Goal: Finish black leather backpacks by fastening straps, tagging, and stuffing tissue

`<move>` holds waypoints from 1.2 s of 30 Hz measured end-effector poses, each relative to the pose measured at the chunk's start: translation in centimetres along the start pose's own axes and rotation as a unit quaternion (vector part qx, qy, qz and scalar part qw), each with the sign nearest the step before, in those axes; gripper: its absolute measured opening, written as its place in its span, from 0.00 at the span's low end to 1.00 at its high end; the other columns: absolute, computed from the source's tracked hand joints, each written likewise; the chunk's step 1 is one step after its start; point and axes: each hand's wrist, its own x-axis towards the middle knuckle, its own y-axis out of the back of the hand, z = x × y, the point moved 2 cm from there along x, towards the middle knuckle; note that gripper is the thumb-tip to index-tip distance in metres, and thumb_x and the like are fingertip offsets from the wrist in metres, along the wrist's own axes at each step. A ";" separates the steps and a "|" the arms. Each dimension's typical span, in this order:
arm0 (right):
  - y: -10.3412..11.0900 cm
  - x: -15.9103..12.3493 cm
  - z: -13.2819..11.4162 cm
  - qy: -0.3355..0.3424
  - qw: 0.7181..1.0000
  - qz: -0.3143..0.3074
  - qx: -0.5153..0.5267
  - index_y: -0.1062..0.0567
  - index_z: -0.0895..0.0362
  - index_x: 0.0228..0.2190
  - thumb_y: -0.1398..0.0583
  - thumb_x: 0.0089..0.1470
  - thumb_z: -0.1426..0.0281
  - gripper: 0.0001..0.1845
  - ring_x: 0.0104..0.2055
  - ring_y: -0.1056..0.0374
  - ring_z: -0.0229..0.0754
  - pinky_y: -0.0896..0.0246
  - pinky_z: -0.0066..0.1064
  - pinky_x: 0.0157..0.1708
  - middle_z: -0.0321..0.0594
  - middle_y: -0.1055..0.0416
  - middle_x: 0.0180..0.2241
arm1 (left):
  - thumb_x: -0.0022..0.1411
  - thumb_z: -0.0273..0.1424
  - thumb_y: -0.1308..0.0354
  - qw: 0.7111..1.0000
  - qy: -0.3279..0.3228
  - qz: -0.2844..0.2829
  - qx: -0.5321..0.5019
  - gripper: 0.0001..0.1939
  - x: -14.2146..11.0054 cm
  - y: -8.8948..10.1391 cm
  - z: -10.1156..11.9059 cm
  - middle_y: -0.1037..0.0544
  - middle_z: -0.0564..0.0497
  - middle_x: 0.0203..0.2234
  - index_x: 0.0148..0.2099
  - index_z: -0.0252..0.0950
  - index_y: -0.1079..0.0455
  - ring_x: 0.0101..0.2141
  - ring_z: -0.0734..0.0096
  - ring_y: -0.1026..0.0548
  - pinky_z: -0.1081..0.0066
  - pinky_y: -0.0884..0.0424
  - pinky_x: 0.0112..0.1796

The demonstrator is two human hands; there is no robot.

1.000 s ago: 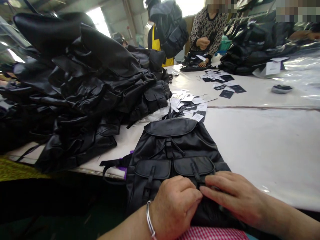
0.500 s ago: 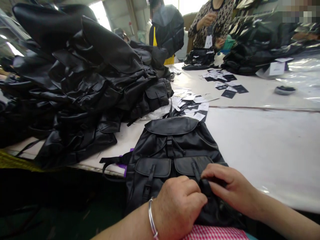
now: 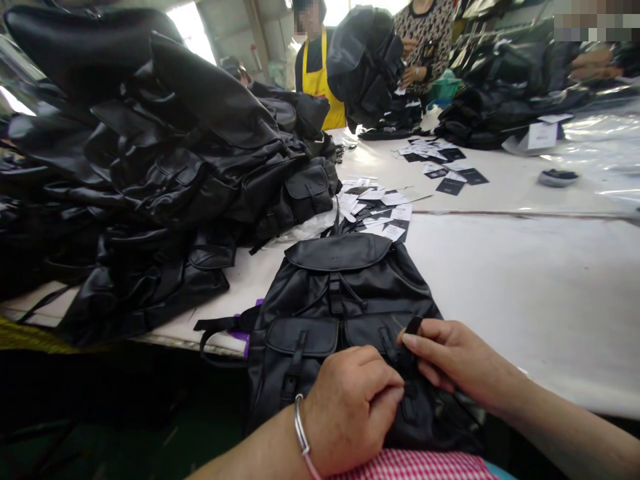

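Left hand seemingly curled; right hand pinching.

Left hand hides part of the lower front of the backpack. Bag pile left of the backpack: cut off by picture edge. Cards beyond the backpack: print too small to read.

White glare on clear plastic

Tags behind backpack, bag heap left.
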 end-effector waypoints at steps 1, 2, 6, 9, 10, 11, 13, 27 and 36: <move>0.0 0.0 0.0 -0.002 1.000 0.001 0.010 0.33 0.56 0.20 0.40 0.53 0.46 0.27 0.13 0.48 0.31 0.56 0.24 0.15 0.29 0.38 0.12 | 0.61 0.24 0.44 1.000 0.023 0.002 -0.014 0.06 0.1 0.0 -0.1 0.23 0.49 0.28 0.35 0.33 0.26 0.30 0.73 0.27 0.74 0.32 0.33; 0.1 -0.1 0.0 -0.002 1.000 0.001 0.020 0.32 0.56 0.21 0.39 0.53 0.46 0.26 0.13 0.48 0.31 0.57 0.23 0.15 0.29 0.38 0.12 | 0.61 0.25 0.43 0.998 0.052 0.002 -0.024 0.06 0.3 0.0 -0.1 0.23 0.50 0.27 0.34 0.33 0.25 0.30 0.73 0.26 0.74 0.32 0.33; 0.0 -0.1 0.0 -0.006 0.999 0.008 0.042 0.29 0.57 0.23 0.39 0.51 0.46 0.26 0.13 0.50 0.30 0.60 0.23 0.15 0.29 0.39 0.11 | 0.59 0.31 0.40 0.978 0.202 -0.031 -0.049 0.07 1.4 -0.1 -0.4 0.20 0.51 0.26 0.32 0.36 0.22 0.28 0.72 0.25 0.73 0.32 0.32; -0.1 0.1 -0.1 -0.017 0.997 0.022 0.066 0.29 0.57 0.21 0.39 0.50 0.46 0.26 0.12 0.50 0.30 0.61 0.24 0.14 0.30 0.38 0.11 | 0.57 0.34 0.39 0.949 0.293 -0.081 -0.080 0.08 2.3 0.0 -0.7 0.20 0.52 0.24 0.31 0.36 0.21 0.25 0.72 0.25 0.74 0.34 0.28; -0.1 0.1 -0.1 -0.019 0.997 0.026 0.075 0.29 0.57 0.21 0.38 0.50 0.46 0.26 0.12 0.50 0.30 0.62 0.24 0.14 0.30 0.38 0.11 | 0.56 0.34 0.39 0.942 0.310 -0.094 -0.088 0.08 2.6 0.0 -0.7 0.20 0.52 0.24 0.32 0.36 0.21 0.25 0.72 0.25 0.74 0.34 0.27; -0.2 0.1 -0.1 -0.020 0.996 0.029 0.083 0.30 0.57 0.21 0.38 0.49 0.46 0.26 0.12 0.50 0.30 0.62 0.23 0.14 0.31 0.37 0.11 | 0.56 0.35 0.38 0.937 0.322 -0.103 -0.093 0.09 2.9 0.1 -0.7 0.20 0.52 0.23 0.32 0.35 0.21 0.25 0.72 0.25 0.74 0.34 0.26; -0.2 0.1 0.0 -0.021 0.995 0.032 0.093 0.29 0.57 0.22 0.38 0.50 0.46 0.25 0.12 0.51 0.30 0.62 0.23 0.14 0.32 0.35 0.11 | 0.54 0.35 0.38 0.930 0.336 -0.114 -0.093 0.09 3.2 0.1 -0.8 0.21 0.52 0.23 0.31 0.35 0.21 0.25 0.71 0.25 0.74 0.35 0.26; 0.3 0.0 0.7 -0.016 0.996 0.014 0.090 0.32 0.56 0.25 0.41 0.52 0.43 0.27 0.12 0.53 0.29 0.63 0.22 0.14 0.34 0.32 0.12 | 0.57 0.28 0.38 0.970 0.206 -0.102 -0.085 0.05 3.1 0.2 -0.6 0.22 0.53 0.26 0.34 0.37 0.19 0.29 0.74 0.27 0.74 0.33 0.33; 0.2 -0.7 0.1 0.018 0.997 0.030 0.067 0.30 0.56 0.24 0.41 0.52 0.42 0.28 0.14 0.47 0.32 0.58 0.24 0.15 0.34 0.32 0.13 | 0.54 0.31 0.38 0.943 0.320 -0.038 -0.082 0.05 2.6 -1.2 -0.3 0.22 0.53 0.25 0.29 0.36 0.23 0.28 0.72 0.27 0.73 0.34 0.29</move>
